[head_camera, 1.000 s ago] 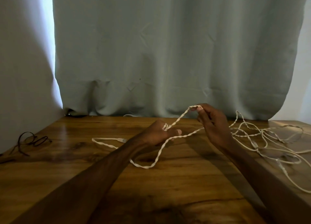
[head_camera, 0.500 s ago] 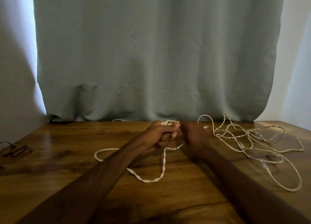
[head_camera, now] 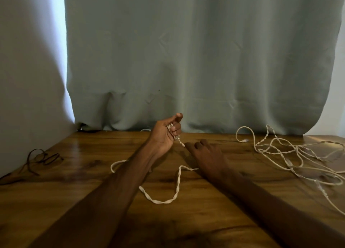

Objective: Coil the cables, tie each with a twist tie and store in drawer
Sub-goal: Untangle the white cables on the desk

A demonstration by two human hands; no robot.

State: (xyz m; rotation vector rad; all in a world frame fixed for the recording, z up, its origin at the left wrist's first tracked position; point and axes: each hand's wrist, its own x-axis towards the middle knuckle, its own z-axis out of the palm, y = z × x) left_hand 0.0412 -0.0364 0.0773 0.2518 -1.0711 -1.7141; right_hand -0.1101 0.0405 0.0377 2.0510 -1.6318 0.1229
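Note:
My left hand (head_camera: 165,134) is raised above the wooden table (head_camera: 93,201) and grips a small bunch of loops of the white twisted cable (head_camera: 176,188). From that hand the cable drops to the table, passes under my right hand (head_camera: 208,155) and lies in a loose loop in front of my forearms. My right hand sits low over the table with its fingers stretched forward, fingertips by the cable just below my left hand. Whether it pinches the cable is hidden.
A tangle of white cables (head_camera: 298,154) spreads over the right side of the table, out to its right edge. A thin dark cable (head_camera: 43,158) lies at the far left by the wall. A grey-green curtain (head_camera: 186,61) hangs behind the table.
My left hand has lifted with the gathered loops. My right hand has left it and dropped forward onto the table. The view has shifted slightly.

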